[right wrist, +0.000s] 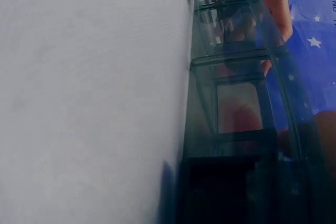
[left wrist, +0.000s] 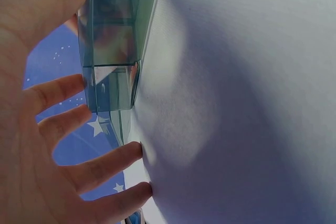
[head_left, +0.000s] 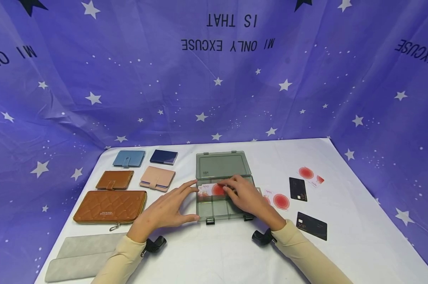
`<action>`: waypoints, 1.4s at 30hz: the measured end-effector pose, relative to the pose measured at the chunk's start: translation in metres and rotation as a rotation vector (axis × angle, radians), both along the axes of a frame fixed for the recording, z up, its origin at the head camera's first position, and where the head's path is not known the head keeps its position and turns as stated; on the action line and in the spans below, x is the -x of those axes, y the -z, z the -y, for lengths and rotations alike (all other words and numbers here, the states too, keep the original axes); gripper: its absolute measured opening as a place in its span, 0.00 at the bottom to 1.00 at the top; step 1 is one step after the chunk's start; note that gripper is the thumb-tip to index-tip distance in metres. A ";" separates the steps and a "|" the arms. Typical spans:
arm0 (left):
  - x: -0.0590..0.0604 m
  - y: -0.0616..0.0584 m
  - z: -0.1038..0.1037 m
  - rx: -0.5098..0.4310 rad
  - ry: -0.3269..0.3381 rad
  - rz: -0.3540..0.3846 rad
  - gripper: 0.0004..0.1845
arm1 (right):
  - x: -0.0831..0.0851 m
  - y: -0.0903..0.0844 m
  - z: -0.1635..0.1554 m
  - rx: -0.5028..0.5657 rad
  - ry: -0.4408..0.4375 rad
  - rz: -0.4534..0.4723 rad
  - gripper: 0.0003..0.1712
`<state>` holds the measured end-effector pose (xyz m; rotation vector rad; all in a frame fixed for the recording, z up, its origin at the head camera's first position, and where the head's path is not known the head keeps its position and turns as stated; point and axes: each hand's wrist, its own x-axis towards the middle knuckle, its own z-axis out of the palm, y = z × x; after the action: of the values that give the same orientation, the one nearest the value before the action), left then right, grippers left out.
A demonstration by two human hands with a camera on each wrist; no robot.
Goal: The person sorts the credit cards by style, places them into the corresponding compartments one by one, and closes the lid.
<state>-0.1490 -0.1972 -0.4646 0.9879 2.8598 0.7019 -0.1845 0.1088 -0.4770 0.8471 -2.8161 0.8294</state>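
On white cloth (head_left: 217, 252), left hand (head_left: 168, 209) spread steadies box (head_left: 221, 209); right hand (head_left: 247, 197) pinches card (head_left: 210, 189).

Makeshift recording set rather than a lived-in room, a table (head_left: 342, 252) draped in white cloth, a purple star-printed backdrop (head_left: 214, 98) hung behind and around it, wallets (head_left: 109, 206) and cards (head_left: 311, 225) laid out in tidy rows

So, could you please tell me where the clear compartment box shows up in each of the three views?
Head: the box lies open at table centre, between both hands.
Left wrist: its corner fills the upper left, beside the fingers.
Right wrist: its side wall runs down the right half.
Shared landmark: the white tablecloth.
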 end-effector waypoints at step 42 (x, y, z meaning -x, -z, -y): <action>-0.001 0.000 0.001 -0.001 -0.003 0.025 0.45 | -0.016 -0.007 -0.172 -0.082 0.170 0.027 0.37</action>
<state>-0.1481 -0.1978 -0.4642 0.9684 2.8400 0.7105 -0.1681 0.2813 -0.4703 0.5983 -2.9120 0.7114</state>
